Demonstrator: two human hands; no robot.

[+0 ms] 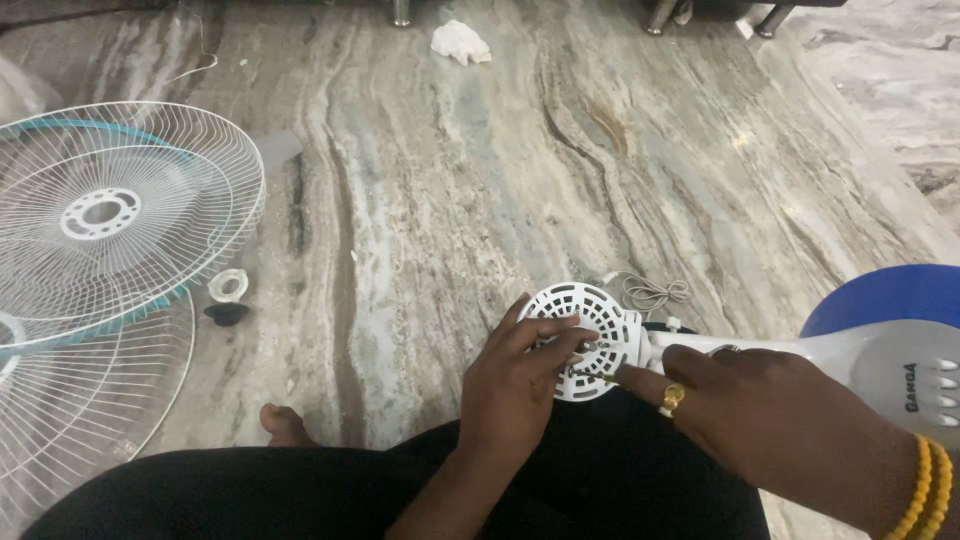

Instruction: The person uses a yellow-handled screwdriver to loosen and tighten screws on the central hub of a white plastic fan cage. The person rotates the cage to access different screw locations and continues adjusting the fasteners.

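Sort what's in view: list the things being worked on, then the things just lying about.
In hand:
left hand on the round white motor housing
right hand on the white fan stand

Lying about:
two wire fan guards
white ring nut
black cap
coiled cord
crumpled white cloth

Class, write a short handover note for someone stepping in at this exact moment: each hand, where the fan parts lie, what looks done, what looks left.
Left hand: fingers spread on the round white motor housing, resting on the lap.
Right hand: on the white fan neck, forefinger at the housing.
Parts: two wire guards stacked on the marble floor, with a white ring nut and black cap beside them.
Done: guards off.
Left: housing not opened; blade out of view.
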